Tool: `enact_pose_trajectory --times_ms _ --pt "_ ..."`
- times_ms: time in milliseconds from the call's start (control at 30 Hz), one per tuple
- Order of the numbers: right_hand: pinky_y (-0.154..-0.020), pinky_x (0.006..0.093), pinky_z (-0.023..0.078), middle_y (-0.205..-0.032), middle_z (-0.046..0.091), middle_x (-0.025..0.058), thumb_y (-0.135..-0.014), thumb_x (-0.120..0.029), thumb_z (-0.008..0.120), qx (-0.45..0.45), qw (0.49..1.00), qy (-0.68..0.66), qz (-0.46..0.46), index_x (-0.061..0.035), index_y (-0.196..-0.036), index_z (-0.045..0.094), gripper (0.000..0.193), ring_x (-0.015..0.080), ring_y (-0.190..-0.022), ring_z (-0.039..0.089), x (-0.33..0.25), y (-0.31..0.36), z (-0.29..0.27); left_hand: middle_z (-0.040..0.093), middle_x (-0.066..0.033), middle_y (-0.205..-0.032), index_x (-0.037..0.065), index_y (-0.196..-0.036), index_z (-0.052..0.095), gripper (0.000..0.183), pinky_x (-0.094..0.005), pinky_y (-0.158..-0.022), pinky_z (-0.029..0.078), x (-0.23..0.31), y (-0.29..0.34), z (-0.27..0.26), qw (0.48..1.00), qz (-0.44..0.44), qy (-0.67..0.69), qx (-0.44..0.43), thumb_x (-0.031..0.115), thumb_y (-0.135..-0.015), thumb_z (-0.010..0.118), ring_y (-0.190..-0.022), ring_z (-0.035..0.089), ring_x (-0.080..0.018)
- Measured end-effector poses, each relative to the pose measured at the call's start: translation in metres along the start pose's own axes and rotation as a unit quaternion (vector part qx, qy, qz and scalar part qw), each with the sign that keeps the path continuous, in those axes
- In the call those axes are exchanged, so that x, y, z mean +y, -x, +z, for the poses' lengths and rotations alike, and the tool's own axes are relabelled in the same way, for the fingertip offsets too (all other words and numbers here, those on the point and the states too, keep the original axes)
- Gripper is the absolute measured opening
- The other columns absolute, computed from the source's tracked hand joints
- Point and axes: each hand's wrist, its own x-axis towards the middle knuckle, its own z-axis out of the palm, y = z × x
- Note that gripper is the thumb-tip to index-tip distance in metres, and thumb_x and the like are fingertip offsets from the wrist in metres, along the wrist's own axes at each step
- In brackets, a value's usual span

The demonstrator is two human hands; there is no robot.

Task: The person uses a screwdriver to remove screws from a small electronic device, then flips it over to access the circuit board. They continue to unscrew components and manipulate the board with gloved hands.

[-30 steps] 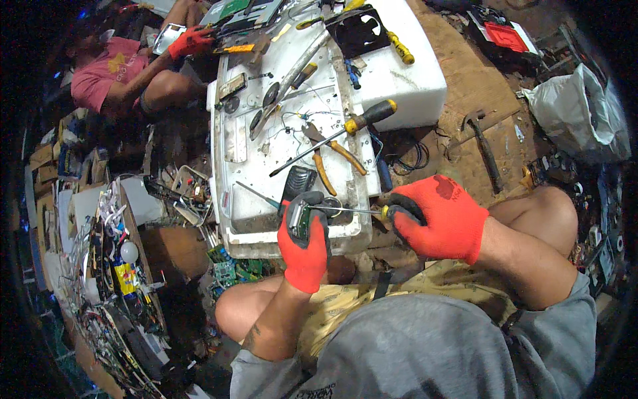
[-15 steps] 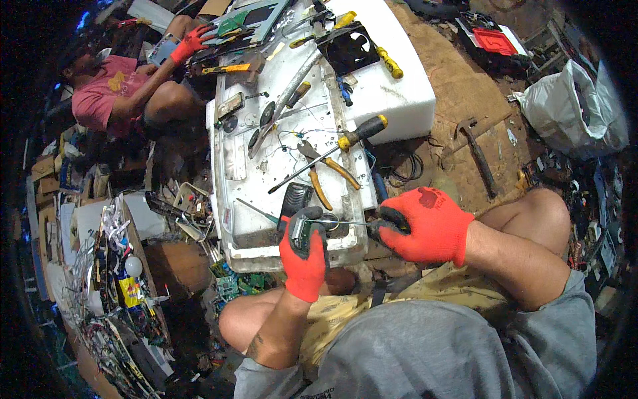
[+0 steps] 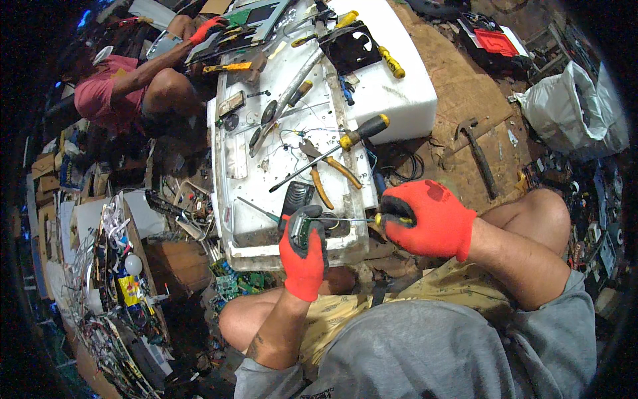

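My left hand [image 3: 304, 263], in a red glove with dark grip fingers, is closed around a small green circuit board [image 3: 304, 235] that has a silvery metal part. In my gloved right hand [image 3: 430, 221] is a thin screwdriver [image 3: 353, 219], a bit of its yellow handle showing at the fingers. Its shaft points left and meets the board, but my left fingers hide the exact contact. Just beyond my left hand lie a black ridged piece [image 3: 297, 197] and a thin tool [image 3: 258, 209] on the white worktop [image 3: 242, 229]. Orange-handled pliers [image 3: 344, 173] and a larger yellow-and-black screwdriver [image 3: 364, 131] rest farther up.
A co-worker [image 3: 109, 100] sits at far left, a red-gloved hand [image 3: 209, 30] over a grey panel [image 3: 256, 30]. A hammer [image 3: 480, 158] lies on the floor at right, near a white sack [image 3: 565, 106]. Mixed scrap [image 3: 129, 292] fills the left side.
My right hand has shifted slightly right and up, and some yellow handle now shows. My left hand stays nearly still. The co-worker's gloved hand has moved up and right, away from me.
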Motion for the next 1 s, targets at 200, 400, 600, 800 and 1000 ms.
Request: enact_pose_trajectory --times_ms 200,400,600,800,1000 --pt "-0.069 0.0413 0.051 -0.076 0.066 0.0135 -0.078 -0.016 0.068 0.120 0.982 -0.133 -0.067 -0.0015 -0.091 0.064 0.020 0.0309 -0.073 0.065 0.005 -0.002 0.011 0.067 -0.0123 -0.111 -0.004 -0.121 0.060 0.030 -0.0317 -0.097 0.045 -0.002 0.001 -0.002 0.998 -0.054 0.001 0.028 0.003 -0.092 0.054 -0.102 0.061 -0.0185" --pt "-0.075 0.0457 0.052 -0.082 0.066 0.0189 -0.081 -0.025 0.066 -0.072 0.989 -0.033 0.124 -0.0010 -0.087 0.064 0.025 0.0398 -0.085 0.065 -0.008 -0.001 -0.005 0.067 -0.0121 -0.113 -0.005 -0.122 0.060 0.033 -0.0310 -0.097 0.044 0.006 -0.001 -0.001 1.000 -0.013 -0.021 -0.004 0.000 -0.090 0.051 -0.105 0.060 -0.0189" --pt "-0.072 0.0393 0.052 -0.090 0.070 0.0159 -0.080 -0.017 0.069 0.093 0.991 -0.034 -0.094 -0.0010 -0.096 0.065 0.023 0.0290 -0.081 0.067 0.013 -0.002 0.007 0.064 -0.0118 -0.118 -0.004 -0.125 0.059 0.037 -0.0306 -0.098 0.043 0.005 -0.002 0.002 1.000 0.009 0.005 -0.006 -0.002 -0.090 0.048 -0.107 0.059 -0.0188" --pt "-0.080 0.0453 0.052 -0.097 0.066 0.0218 -0.080 -0.032 0.066 -0.089 0.986 -0.067 0.125 -0.0036 -0.098 0.064 0.033 0.0403 -0.095 0.064 -0.003 0.000 -0.002 0.063 -0.0102 -0.118 -0.004 -0.127 0.058 0.039 -0.0283 -0.091 0.045 0.011 -0.002 0.003 0.999 -0.034 0.020 -0.012 -0.003 -0.089 0.047 -0.102 0.058 -0.0149" --pt "-0.082 0.0475 0.051 -0.099 0.066 0.0209 -0.082 -0.031 0.064 0.025 1.000 0.005 -0.010 -0.0048 -0.098 0.063 0.031 0.0404 -0.095 0.063 0.007 0.004 0.005 0.063 -0.0091 -0.116 -0.003 -0.127 0.058 0.040 -0.0265 -0.087 0.046 0.005 -0.004 0.002 0.999 0.015 -0.018 -0.026 -0.002 -0.089 0.049 -0.096 0.057 -0.0127"
